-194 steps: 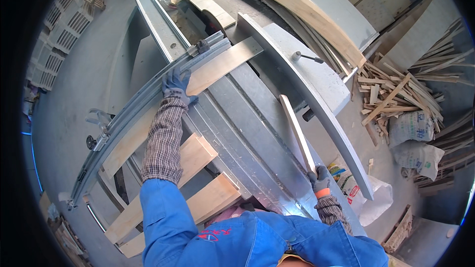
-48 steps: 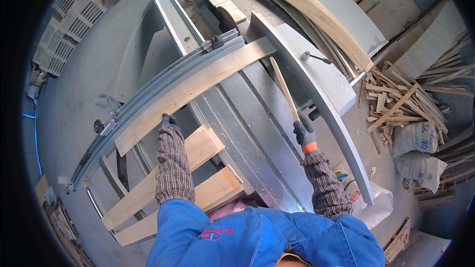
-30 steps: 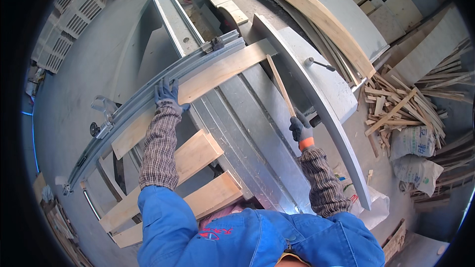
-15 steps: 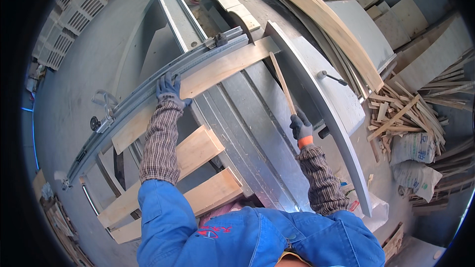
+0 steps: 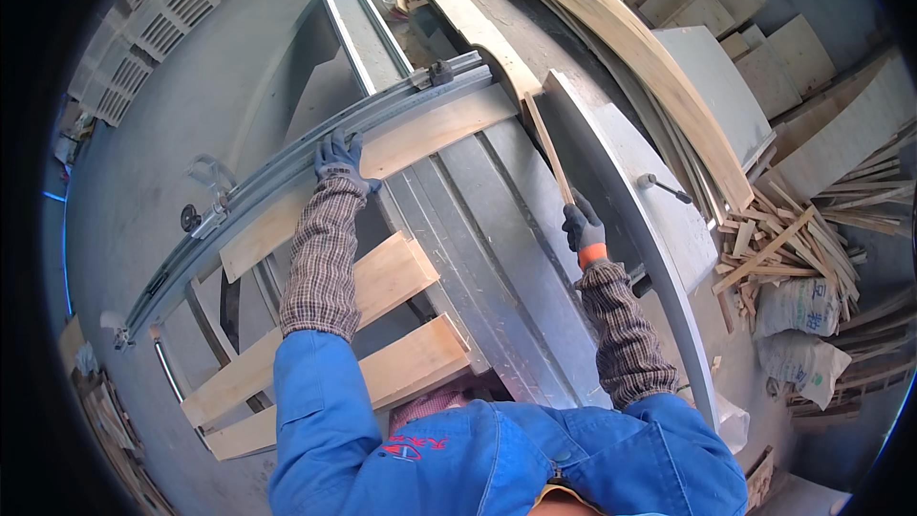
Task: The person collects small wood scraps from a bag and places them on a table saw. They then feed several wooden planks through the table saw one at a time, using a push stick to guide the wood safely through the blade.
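Observation:
My left hand (image 5: 341, 159), in a grey-blue glove, is closed over a long pale wooden board (image 5: 439, 129). Its fingers reach toward the metal fence (image 5: 287, 164) behind the board, and the thumb lies by the near edge. In my right hand (image 5: 583, 226), also gloved, is a thin wooden stick (image 5: 548, 148), held at its near end. The stick's far tip meets the near end of a row of pale wood pieces (image 5: 478, 27) beyond the saw table (image 5: 506, 229). The board lies across that grooved metal table, along the fence.
A long metal guide plate (image 5: 635, 182) stands right of my right hand, with a black lever (image 5: 666, 189) beside it. Two more boards (image 5: 401, 363) rest at the left near my body. Offcuts (image 5: 778, 239) and white sacks (image 5: 802, 354) lie at the right.
The row of wood pieces now reaches nearer, up to the stick's tip, and the board's right end no longer extends beside it. Both hands have shifted only slightly; the view has moved a little.

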Tool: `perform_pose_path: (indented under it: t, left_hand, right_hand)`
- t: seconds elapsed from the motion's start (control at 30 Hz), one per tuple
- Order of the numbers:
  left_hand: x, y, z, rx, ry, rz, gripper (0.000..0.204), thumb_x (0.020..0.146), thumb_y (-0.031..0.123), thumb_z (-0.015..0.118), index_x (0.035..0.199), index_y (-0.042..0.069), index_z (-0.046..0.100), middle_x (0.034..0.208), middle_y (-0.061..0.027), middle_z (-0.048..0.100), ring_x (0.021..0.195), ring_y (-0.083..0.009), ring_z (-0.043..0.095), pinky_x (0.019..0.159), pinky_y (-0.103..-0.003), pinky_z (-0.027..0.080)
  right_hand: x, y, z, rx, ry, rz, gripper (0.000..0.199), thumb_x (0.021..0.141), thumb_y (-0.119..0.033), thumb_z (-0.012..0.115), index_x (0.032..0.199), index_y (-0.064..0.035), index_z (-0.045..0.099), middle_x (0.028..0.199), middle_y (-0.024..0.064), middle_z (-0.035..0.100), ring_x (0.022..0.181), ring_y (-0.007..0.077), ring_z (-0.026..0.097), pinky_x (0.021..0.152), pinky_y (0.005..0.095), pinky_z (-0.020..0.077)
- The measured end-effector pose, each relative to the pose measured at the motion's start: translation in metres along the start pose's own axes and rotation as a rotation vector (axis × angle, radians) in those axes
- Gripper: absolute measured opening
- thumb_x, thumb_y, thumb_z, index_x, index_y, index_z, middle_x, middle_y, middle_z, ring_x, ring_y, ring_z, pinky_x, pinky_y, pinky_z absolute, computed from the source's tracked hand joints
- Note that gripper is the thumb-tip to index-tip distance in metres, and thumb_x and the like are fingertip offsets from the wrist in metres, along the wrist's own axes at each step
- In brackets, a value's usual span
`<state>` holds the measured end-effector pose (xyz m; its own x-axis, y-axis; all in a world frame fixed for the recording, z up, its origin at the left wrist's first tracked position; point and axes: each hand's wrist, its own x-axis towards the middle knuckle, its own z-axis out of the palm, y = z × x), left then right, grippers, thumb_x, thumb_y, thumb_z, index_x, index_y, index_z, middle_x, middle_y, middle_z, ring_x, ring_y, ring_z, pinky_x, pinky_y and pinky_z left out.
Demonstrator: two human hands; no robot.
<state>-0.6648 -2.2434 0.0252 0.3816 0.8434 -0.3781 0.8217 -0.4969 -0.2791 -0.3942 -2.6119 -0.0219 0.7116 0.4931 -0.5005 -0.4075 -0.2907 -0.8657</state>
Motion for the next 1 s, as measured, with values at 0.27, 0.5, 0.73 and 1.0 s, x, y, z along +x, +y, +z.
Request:
perform_pose_path:
  t: [0.27, 0.5, 0.73, 1.0]
  left_hand:
    - [0.004, -0.004, 0.009, -0.019, 0.025, -0.018, 0.117, 0.065, 0.069, 0.078, 0.161, 0.027, 0.023, 0.165, -0.0094, 0.014, 0.154, -0.0299, 0.012, 0.126, -0.045, 0.006]
    - [-0.008, 0.003, 0.003, -0.02, 0.033, -0.012, 0.119, 0.065, 0.067, 0.08, 0.161, 0.028, 0.02, 0.166, -0.0093, 0.012, 0.154, -0.0308, 0.011, 0.126, -0.046, 0.006]
    - [-0.03, 0.005, 0.006, -0.062, 0.05, -0.007, 0.123, 0.065, 0.065, 0.081, 0.162, 0.029, 0.016, 0.166, -0.0086, 0.014, 0.154, -0.0311, 0.013, 0.126, -0.046, 0.009]
    - [-0.05, -0.04, 0.148, -0.714, 0.64, -0.16, 0.056, 0.08, 0.045, 0.081, 0.12, 0.008, 0.067, 0.13, -0.016, 0.064, 0.125, -0.032, 0.057, 0.109, -0.044, 0.042]
  right_hand:
    - [-0.048, 0.05, -0.028, -0.046, 0.085, -0.005, 0.053, 0.094, -0.026, 0.067, 0.145, -0.0157, 0.056, 0.074, 0.0001, 0.06, 0.049, 0.0066, 0.046, 0.043, 0.0237, 0.033]
    - [-0.098, 0.065, -0.054, 0.065, 0.045, 0.018, 0.054, 0.096, -0.023, 0.066, 0.148, -0.0169, 0.053, 0.085, -0.0037, 0.061, 0.062, 0.005, 0.05, 0.049, 0.021, 0.0351]
    - [-0.115, 0.082, -0.064, 0.039, 0.072, -0.069, 0.053, 0.096, -0.023, 0.067, 0.147, -0.0168, 0.054, 0.089, -0.003, 0.062, 0.067, 0.0057, 0.05, 0.057, 0.0214, 0.0381]
    - [-0.142, 0.081, -0.072, -0.003, 0.087, -0.079, 0.054, 0.095, -0.025, 0.068, 0.146, -0.0196, 0.055, 0.074, -0.005, 0.056, 0.056, 0.0047, 0.043, 0.049, 0.0217, 0.0321]
